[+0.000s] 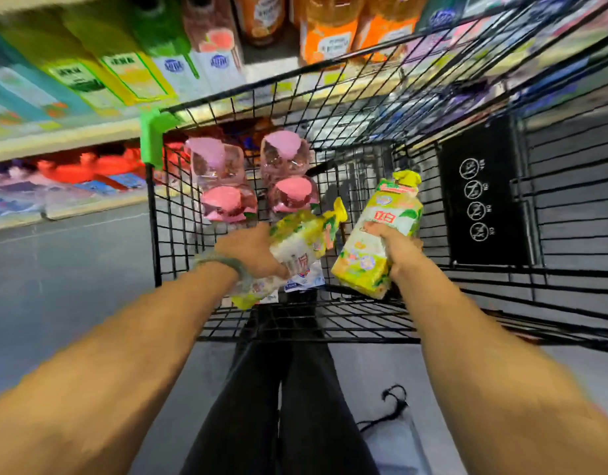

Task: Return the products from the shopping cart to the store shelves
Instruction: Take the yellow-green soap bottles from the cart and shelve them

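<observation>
Reaching over the black wire shopping cart [153, 214], a person held two products clear of its near end. The left hand [251, 250] curled round the lower half of a tilted yellow-green soft plastic refill pouch [306, 234]. The right hand [398, 248] wrapped the middle of a second matching pouch [385, 214], which was nearly upright. The pouches looked liquid-filled, floppy and slick, so a mid-body grip seemed safer than one on the thin spout. Clear pink-capped bottles [220, 173] lay at the cart's far end, and stocked store shelves [73, 138] stood beyond its left side.
</observation>
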{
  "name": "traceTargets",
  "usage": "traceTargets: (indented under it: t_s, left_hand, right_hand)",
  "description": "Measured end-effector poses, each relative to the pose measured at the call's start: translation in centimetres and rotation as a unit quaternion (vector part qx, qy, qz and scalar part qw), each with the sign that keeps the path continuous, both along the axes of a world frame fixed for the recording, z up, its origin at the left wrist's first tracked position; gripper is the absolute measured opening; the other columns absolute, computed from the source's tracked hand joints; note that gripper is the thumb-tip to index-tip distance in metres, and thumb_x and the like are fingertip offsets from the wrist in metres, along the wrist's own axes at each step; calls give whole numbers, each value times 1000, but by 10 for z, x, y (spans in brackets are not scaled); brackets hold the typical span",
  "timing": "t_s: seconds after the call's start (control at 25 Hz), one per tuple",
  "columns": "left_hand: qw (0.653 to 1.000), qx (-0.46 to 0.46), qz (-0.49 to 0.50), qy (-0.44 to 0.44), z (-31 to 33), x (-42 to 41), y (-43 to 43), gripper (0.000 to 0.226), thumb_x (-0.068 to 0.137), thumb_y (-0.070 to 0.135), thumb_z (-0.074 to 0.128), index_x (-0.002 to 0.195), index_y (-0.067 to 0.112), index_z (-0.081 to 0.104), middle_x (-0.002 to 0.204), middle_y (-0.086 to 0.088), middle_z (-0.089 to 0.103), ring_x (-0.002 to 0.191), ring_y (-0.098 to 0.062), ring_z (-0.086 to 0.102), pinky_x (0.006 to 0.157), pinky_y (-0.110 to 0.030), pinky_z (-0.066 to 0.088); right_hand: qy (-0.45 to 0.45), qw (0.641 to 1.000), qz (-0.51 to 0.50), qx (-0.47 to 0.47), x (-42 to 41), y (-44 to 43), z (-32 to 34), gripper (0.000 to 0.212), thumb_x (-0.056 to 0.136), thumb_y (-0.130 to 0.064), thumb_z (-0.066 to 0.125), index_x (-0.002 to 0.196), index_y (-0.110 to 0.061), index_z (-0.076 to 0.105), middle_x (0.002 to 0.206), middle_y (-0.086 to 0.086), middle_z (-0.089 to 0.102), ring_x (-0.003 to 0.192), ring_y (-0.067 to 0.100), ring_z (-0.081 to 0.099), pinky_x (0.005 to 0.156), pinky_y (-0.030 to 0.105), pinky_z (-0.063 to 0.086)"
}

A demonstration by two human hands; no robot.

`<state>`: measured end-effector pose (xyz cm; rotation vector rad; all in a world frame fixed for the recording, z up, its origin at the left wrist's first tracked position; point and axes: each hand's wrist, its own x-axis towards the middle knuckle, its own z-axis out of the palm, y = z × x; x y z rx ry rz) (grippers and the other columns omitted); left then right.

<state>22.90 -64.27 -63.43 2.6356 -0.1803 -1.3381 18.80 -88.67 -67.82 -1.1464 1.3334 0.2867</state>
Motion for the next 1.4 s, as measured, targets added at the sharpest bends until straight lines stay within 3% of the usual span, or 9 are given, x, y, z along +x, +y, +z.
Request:
traceTargets:
  t_s: [0.2, 0.36, 0.44, 0.52, 0.68, 0.8, 1.04, 1.24, 1.4]
  left_hand:
    - [987, -82, 140, 19, 78, -11, 22, 75, 48, 69, 73, 106, 23, 60, 97, -1, 68, 80, -21, 64, 74, -36, 55]
    - [956, -121, 264, -33, 141, -22, 49, 46, 59, 52, 81, 89, 25, 60, 81, 7, 63, 71, -11, 59, 63, -24, 46]
    - [940, -129, 307, -67, 167, -23, 69, 67, 38, 63, 83, 90, 23, 65, 86, 3, 69, 74, -14, 63, 67, -28, 52]
    - [940, -121, 302, -100, 190, -21, 88, 81, 31, 65, 81, 98, 21, 70, 94, -2, 72, 82, -20, 67, 75, -32, 55]
    - [934, -79, 306, -168, 248, -24, 136, 68, 39, 69, 75, 83, 17, 69, 79, -2, 69, 70, -20, 63, 60, -30, 48]
    - [928, -75, 297, -211, 279, -34, 178, 74, 39, 75, 71, 77, 13, 67, 79, -7, 68, 71, -24, 62, 53, -28, 40]
    - [888, -157, 354, -246, 311, -69, 271, 68, 45, 65, 80, 75, 5, 70, 74, -12, 70, 66, -26, 61, 55, -30, 37]
    - [842, -200, 395, -308, 348, -94, 349, 54, 56, 55, 83, 51, 14, 49, 51, -2, 52, 49, -20, 46, 47, -26, 29]
    - [830, -206, 384, -349, 376, -109, 416, 57, 51, 63, 80, 76, 14, 65, 72, -4, 68, 64, -20, 63, 55, -32, 50]
  right_hand:
    - [1, 997, 71, 27, -14, 7, 82, 92, 42, -41, 91, 117, -8, 50, 106, 15, 65, 92, 32, 67, 82, 45, 56]
    - [-24, 993, 106, 38, 0, 3, 59, 111, 21, -39, 94, 123, -13, 59, 117, 13, 68, 93, 37, 71, 74, 57, 56]
    - [-80, 985, 149, 35, 14, 7, 56, 117, 22, -41, 95, 128, -14, 54, 120, 13, 65, 94, 39, 70, 70, 58, 56]
    - [-133, 976, 170, 34, 27, 20, 60, 129, 14, -40, 95, 131, -11, 51, 122, 13, 64, 90, 36, 71, 61, 52, 57]
    - [-159, 966, 204, 10, 58, 70, 134, 106, 22, -38, 95, 118, -11, 60, 109, 14, 70, 85, 35, 73, 66, 51, 58]
    - [-173, 965, 198, 19, 82, 110, 164, 123, 16, -37, 96, 128, -15, 51, 112, 15, 68, 84, 37, 72, 66, 58, 56]
    - [-239, 932, 264, 64, -3, 261, 335, 48, 70, -38, 76, 106, -9, 64, 100, 13, 68, 86, 30, 66, 73, 36, 55]
    - [-299, 925, 234, 10, 77, 311, 242, 135, 16, -31, 97, 138, -14, 41, 126, 18, 60, 98, 40, 68, 68, 60, 55]
    - [-364, 894, 260, -6, 75, 389, 286, 131, 5, -34, 95, 126, -8, 52, 108, 13, 69, 87, 34, 72, 68, 58, 58]
